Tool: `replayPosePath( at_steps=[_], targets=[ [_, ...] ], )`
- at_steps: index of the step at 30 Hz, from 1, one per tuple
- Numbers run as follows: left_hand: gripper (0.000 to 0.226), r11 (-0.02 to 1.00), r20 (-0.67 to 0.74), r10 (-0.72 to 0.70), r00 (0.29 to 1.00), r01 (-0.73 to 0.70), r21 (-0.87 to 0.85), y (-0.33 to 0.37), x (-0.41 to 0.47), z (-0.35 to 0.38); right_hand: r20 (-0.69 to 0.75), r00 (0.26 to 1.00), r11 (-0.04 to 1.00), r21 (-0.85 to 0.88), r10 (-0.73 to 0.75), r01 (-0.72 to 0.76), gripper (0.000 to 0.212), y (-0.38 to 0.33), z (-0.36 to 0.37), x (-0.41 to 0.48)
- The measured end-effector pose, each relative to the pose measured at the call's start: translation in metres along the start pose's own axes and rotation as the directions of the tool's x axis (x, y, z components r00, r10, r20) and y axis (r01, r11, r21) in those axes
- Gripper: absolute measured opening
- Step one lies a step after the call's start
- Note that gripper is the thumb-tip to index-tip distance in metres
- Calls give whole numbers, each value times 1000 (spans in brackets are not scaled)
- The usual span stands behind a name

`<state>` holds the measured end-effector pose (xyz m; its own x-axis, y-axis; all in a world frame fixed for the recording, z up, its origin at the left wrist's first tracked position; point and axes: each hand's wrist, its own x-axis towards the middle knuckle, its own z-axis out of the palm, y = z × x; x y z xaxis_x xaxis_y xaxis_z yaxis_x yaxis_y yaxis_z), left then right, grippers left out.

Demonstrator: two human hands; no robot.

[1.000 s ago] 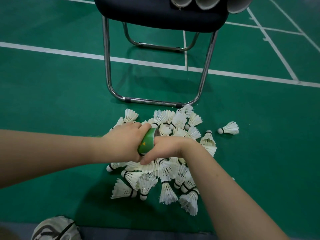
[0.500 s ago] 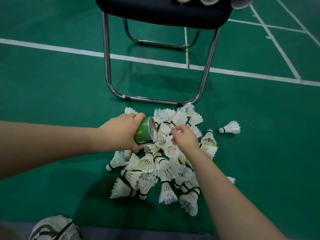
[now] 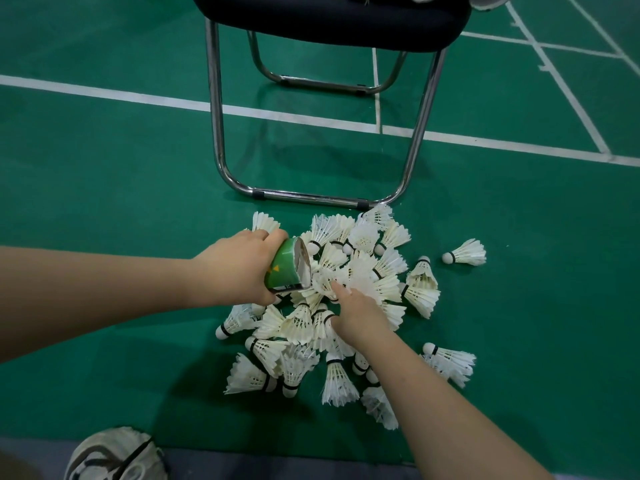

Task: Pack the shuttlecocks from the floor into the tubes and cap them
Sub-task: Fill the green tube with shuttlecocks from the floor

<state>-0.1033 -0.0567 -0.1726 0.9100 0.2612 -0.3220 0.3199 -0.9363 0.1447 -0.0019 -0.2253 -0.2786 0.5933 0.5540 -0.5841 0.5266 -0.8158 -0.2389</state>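
Mostly hidden, the green tube (image 3: 289,265) sits gripped in the left hand (image 3: 239,268), only its open mouth showing. Right hand (image 3: 360,315) digs into the shuttlecock pile (image 3: 346,299), fingers buried, so its grasp cannot be told.

Single head-worn wide-angle view, looking forward and steeply down from above. Close over the pile of shuttlecocks (image 3: 346,299) on the green floor (image 3: 104,188), both forearms reaching in from the near edge. Chair (image 3: 329,19) cut off at the top edge; straight court lines bowed by the lens.
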Motion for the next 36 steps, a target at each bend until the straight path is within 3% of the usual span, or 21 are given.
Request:
replayPosePath(
  at_steps=[5,8,11,16,20,22,24,26,29,34,36],
  targets=[
    [86,1000,8,-6,1000,6,-8,0,0,-1,-140,970,966,193,200,-172,82,13,-5,-2],
    [86,1000,7,-5,1000,5,-2,1,-1,-1,-225,938,941,276,264,-199,77,24,-9,0],
    [86,1000,24,-16,1000,16,-4,0,1,-1,-378,887,881,469,264,-62,56,28,-17,1],
    [86,999,38,-38,999,39,-17,-2,3,-2,-505,806,547,787,308,285,34,13,-49,-12],
    [85,999,42,-42,998,43,-11,1,5,-3,-497,858,384,823,131,418,22,-17,-74,-32],
    [82,999,35,-38,999,39,-13,2,5,-4,-465,885,378,819,-4,432,23,-29,-84,-41],
    [82,999,24,-37,999,38,-15,3,5,-5,-414,903,449,788,-119,421,17,-38,-90,-46],
    [82,999,11,-34,999,34,-24,4,5,-5,-323,931,509,780,-172,365,18,-43,-95,-49],
    [81,999,7,-37,999,37,-32,6,4,-8,-178,966,510,823,-188,251,27,-44,-97,-50],
    [76,999,-9,-35,999,35,-41,5,3,-11,-4,948,585,786,-320,201,27,-42,-96,-52],
    [78,999,-15,-22,1000,22,-29,7,3,-12,10,927,571,790,-375,222,17,-43,-95,-53]
  ],
)
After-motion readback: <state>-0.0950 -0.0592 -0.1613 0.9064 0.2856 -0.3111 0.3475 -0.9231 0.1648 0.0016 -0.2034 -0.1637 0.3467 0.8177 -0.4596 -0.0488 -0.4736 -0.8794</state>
